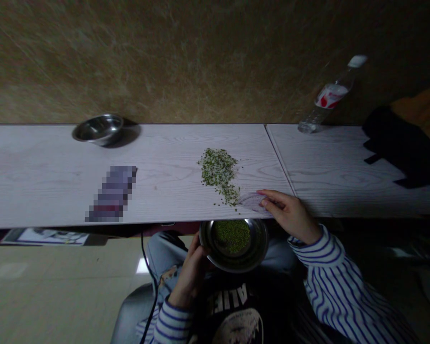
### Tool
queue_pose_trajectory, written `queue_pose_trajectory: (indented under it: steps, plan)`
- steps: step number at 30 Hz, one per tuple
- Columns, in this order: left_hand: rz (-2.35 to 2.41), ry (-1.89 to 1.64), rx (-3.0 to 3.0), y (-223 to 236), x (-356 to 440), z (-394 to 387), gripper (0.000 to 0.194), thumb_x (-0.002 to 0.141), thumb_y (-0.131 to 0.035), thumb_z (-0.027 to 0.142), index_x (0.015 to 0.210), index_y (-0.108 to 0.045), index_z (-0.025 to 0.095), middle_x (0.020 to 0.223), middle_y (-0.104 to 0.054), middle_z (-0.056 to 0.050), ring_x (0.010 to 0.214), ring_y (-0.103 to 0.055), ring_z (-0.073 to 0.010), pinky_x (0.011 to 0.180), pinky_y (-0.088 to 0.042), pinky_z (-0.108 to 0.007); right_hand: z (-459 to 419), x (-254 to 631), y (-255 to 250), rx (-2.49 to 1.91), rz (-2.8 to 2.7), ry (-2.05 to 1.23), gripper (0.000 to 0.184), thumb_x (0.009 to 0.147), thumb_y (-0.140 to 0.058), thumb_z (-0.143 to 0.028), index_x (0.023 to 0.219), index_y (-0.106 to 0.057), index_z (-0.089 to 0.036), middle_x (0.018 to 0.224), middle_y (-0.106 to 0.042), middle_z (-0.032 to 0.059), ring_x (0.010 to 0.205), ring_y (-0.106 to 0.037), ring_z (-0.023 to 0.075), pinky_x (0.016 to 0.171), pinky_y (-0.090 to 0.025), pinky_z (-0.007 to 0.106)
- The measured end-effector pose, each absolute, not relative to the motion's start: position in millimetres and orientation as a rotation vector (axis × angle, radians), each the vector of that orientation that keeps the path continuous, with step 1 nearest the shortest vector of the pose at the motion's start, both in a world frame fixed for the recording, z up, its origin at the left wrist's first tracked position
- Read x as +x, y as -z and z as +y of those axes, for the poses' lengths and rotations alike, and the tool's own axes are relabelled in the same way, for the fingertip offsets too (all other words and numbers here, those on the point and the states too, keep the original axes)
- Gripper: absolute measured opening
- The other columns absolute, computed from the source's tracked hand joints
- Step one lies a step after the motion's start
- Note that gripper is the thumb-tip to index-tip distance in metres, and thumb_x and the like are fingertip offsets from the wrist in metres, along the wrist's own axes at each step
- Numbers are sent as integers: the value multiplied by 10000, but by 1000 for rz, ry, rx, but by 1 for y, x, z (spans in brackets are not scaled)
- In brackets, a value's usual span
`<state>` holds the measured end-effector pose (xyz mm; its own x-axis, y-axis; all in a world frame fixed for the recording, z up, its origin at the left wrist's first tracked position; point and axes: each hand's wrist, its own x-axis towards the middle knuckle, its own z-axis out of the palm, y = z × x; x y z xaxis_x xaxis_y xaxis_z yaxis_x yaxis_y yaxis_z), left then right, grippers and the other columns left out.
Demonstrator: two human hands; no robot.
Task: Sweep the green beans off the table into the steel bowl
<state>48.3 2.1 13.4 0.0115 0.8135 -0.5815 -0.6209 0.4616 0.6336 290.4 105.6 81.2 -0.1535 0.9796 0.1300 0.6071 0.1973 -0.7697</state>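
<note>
My left hand point(194, 267) grips the left rim of a steel bowl point(260, 251) below the table's front edge, over my lap. Small green beans point(232, 235), which look like mung beans, lie in that bowl. Between the thumb and fingers of my right hand point(290, 212) is a clear, half-round protractor point(250, 201), low over the tabletop near its front edge. Its left edge meets the near end of a heap of green beans mixed with white grains point(218, 167). A thin trail of beans runs from the heap towards the protractor.
A second steel bowl point(99, 131) stands at the back left by the wall. In front of it lies a pixelated flat object point(112, 193). A plastic bottle point(326, 100) stands at the back right, beside dark and orange cloth point(404, 138). A seam point(279, 155) crosses the tabletop.
</note>
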Motion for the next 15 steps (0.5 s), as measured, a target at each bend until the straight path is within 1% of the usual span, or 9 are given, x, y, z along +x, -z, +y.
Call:
queue_pose_trajectory:
  steps: [4,9,15]
  plan:
    - [1064,-1132,234,-12,48,2,577,687,-630,162,1259,-575,218,1083,-690,-49,949,-629,-251,781,-523,-347,104,288,-82,-1475,-1873,-763,297,864,-579,-250,1114,-733,-201,1034,-767,66,879,-720,201,798,-584,321]
    - [1066,-1139,231,-14,47,2,551,698,-634,155,1242,-593,228,1043,-694,-39,946,-631,-246,791,-516,-345,111,275,-83,-1438,-1910,-758,294,860,-578,-232,1106,-736,-209,1013,-772,55,891,-719,198,840,-574,325]
    - [1087,-1146,202,-15,47,3,550,674,-659,176,1219,-602,231,1016,-702,-38,939,-634,-254,792,-514,-354,124,275,-82,-1450,-1885,-736,316,867,-563,-239,1135,-724,-196,1005,-772,64,857,-723,199,817,-577,331]
